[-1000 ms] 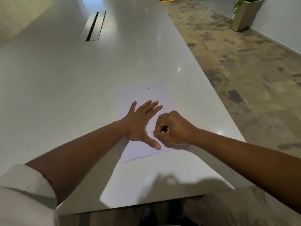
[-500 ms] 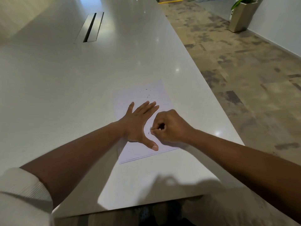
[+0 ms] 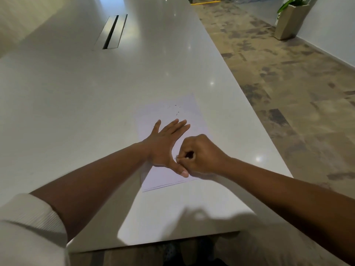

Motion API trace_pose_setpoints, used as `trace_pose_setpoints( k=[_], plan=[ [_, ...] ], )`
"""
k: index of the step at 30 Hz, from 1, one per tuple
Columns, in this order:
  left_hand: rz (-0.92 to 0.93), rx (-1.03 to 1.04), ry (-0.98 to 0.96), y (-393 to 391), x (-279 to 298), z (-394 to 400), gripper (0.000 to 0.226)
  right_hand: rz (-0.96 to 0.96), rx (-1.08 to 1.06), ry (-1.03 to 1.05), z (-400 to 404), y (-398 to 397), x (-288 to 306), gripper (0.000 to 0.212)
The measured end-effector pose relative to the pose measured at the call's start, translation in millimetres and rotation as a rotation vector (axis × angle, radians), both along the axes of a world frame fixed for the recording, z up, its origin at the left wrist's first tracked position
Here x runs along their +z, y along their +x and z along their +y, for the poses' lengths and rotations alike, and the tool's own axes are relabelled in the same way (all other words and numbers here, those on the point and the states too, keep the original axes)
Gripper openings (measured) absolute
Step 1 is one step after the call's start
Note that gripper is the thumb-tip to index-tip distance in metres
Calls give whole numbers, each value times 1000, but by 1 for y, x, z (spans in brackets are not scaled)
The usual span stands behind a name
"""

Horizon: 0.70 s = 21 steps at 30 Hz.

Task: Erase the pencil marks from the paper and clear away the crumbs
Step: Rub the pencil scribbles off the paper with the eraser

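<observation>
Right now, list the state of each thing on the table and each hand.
paper: flat on the table, pinned by the left hand
left hand: fingers spread, pressing flat
right hand: fist curled round a small, mostly hidden thing, presumably an eraser
crumbs: scattered near the paper's far end

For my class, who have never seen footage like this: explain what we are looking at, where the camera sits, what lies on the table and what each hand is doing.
There is no machine here, only a person's two bare hands. The single picture comes from a camera worn on the person's head, looking forward and down. On the long white table lies a sheet of paper with small dark specks near its far end. The left hand lies flat on the paper, fingers straight, holding it down. The right hand is curled, its fingers pinching something small against the sheet; given the task it is probably an eraser, but the hand hides it. A planter stands on the floor beyond.
</observation>
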<state>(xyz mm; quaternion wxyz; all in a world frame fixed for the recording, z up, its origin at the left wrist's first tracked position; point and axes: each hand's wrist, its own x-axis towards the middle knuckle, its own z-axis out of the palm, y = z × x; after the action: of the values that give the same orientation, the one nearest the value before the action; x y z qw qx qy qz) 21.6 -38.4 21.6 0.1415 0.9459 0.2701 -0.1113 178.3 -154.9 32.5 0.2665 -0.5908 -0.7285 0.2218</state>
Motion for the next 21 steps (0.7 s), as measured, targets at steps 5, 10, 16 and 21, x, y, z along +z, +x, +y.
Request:
trace_pose_setpoints(
  k=[5, 10, 16, 21],
  plan=[
    [8, 0, 6, 0, 1, -1, 156, -61, -255, 162, 41, 33, 1, 19],
    [24, 4, 3, 0, 3, 0, 157, -83, -397, 168, 62, 34, -4, 14],
    [16, 9, -5, 0, 3, 0, 156, -89, -241, 115, 35, 40, -4, 15],
    [21, 3, 2, 0, 3, -1, 155, -121, -415, 140, 62, 39, -1, 12]
  ],
)
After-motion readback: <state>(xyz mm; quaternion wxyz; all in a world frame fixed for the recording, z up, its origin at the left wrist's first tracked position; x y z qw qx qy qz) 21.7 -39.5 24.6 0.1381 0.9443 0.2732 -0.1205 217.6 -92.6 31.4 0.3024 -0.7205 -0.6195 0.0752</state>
